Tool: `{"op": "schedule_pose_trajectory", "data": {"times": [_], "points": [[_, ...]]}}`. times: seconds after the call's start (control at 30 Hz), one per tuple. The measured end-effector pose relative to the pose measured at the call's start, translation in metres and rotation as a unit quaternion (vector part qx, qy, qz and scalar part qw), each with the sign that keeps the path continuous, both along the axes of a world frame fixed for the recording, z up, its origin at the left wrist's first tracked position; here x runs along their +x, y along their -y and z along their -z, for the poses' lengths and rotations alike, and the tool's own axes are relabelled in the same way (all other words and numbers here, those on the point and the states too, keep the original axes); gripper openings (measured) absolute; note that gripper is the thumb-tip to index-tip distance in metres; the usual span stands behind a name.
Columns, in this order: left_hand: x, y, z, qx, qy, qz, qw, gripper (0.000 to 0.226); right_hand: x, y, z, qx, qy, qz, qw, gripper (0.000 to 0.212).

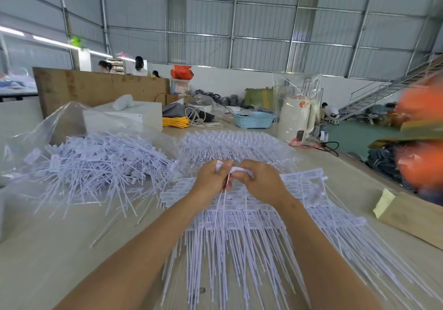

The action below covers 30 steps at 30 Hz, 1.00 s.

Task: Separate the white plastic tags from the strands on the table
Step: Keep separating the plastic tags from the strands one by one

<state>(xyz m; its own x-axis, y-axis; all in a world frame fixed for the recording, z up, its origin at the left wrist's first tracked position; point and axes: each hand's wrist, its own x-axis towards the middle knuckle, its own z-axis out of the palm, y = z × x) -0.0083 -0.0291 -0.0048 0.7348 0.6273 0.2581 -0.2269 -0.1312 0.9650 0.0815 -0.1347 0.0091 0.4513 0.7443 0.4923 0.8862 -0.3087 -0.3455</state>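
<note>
Both hands raised above the table (60, 257), each grip clamped on white plastic. Left hand (212, 180): fingers curled round a white tag (220, 165) at the top of the fist, with thin white strands (221, 211) running down out of the palm toward the pile below. Right hand (260, 181): thumb and fingers pinch a second white piece (241, 170), which bridges the small gap between the two hands. Exact join between the two pieces is hidden by the fingers.

Directly under the hands: a large fanned sheet of joined tags (299, 182), printed labels in overlapping rows, their strands spreading toward the near table edge.

Left of the hands: a loose heap of tags (96, 163), strands pointing in all directions, lying partly on a clear plastic bag (55, 122). Beyond the hands: another bundle of white pieces (230, 141) under clear film.

Far end of table: blue basket (254, 119), yellow coiled cord (175, 121), white box (134, 115), a white cylinder wrapped in film (296, 120). Right edge of table: a wooden block (412, 216) with pale tape at one end. Blurred orange shape (419, 141) at far right, not identifiable. People in the background behind a brown board (96, 86).
</note>
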Motion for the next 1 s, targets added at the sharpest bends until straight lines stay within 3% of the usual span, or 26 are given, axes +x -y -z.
{"op": "schedule_pose_trajectory", "data": {"times": [0.27, 0.53, 0.63, 0.8, 0.9, 1.0], "points": [[0.000, 0.001, 0.000, 0.022, -0.018, -0.016, 0.999, 0.034, 0.001, -0.001, 0.002, 0.031, 0.024, 0.004, 0.999, 0.024], [-0.004, 0.002, -0.006, -0.013, -0.094, 0.009, 0.995, 0.024, 0.007, -0.001, 0.009, 0.028, 0.119, 0.018, 0.992, 0.029], [-0.009, -0.002, -0.008, -0.054, -0.127, 0.043, 0.990, 0.016, 0.009, 0.001, 0.013, 0.028, 0.147, 0.022, 0.988, 0.033], [-0.013, -0.006, -0.012, -0.091, -0.172, 0.094, 0.976, 0.011, 0.007, -0.001, 0.014, 0.024, 0.154, 0.016, 0.988, 0.016], [-0.023, -0.011, -0.020, -0.092, -0.207, 0.203, 0.953, 0.016, 0.023, 0.013, 0.013, 0.007, 0.147, 0.091, 0.985, 0.026], [-0.024, -0.019, -0.028, -0.160, -0.104, 0.269, 0.944, 0.022, 0.041, 0.036, 0.003, 0.088, 0.053, 0.156, 0.982, 0.031]]}}
